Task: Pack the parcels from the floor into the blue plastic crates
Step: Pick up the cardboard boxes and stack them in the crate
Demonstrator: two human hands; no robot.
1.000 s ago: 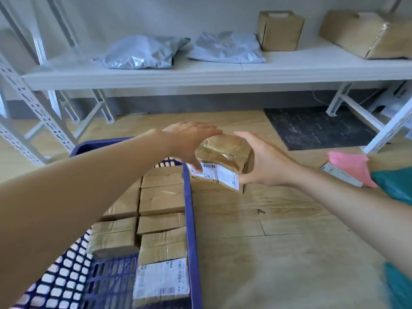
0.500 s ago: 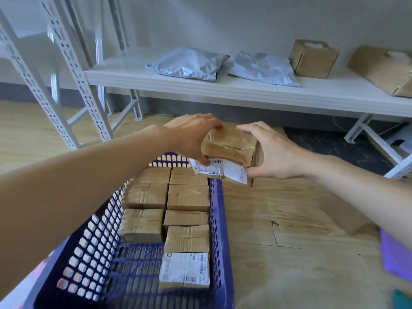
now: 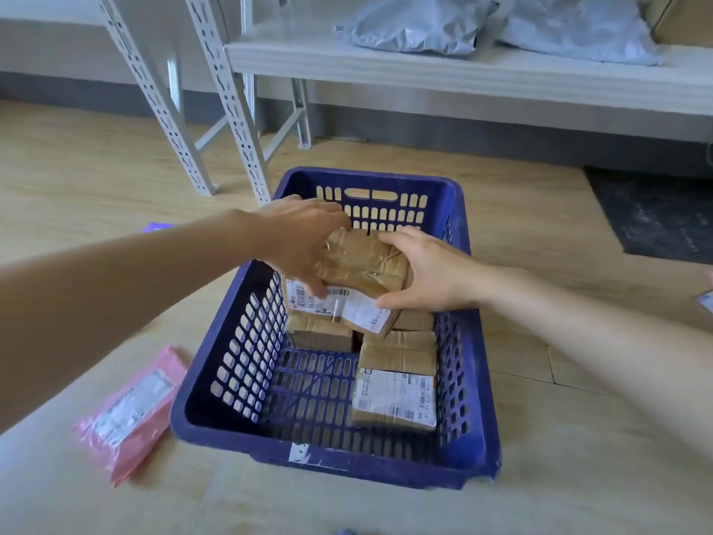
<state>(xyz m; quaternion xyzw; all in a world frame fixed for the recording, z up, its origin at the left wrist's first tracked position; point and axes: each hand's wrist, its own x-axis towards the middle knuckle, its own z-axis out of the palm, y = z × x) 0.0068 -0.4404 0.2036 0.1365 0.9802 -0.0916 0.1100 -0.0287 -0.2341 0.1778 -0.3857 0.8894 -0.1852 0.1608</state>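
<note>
both hands [image 3: 370, 260] hold a taped parcel [image 3: 362, 266] over the blue crate [image 3: 328, 459].

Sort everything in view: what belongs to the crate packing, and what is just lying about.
Job: blue crate; brown parcel gripped by left hand and right hand; packed parcels inside the crate; pink mailer on the floor.
Lying about: grey bags on the white shelf; dark mat.

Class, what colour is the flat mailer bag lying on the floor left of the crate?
Pink. The mailer bag shows best in the head view, the only one.
</note>
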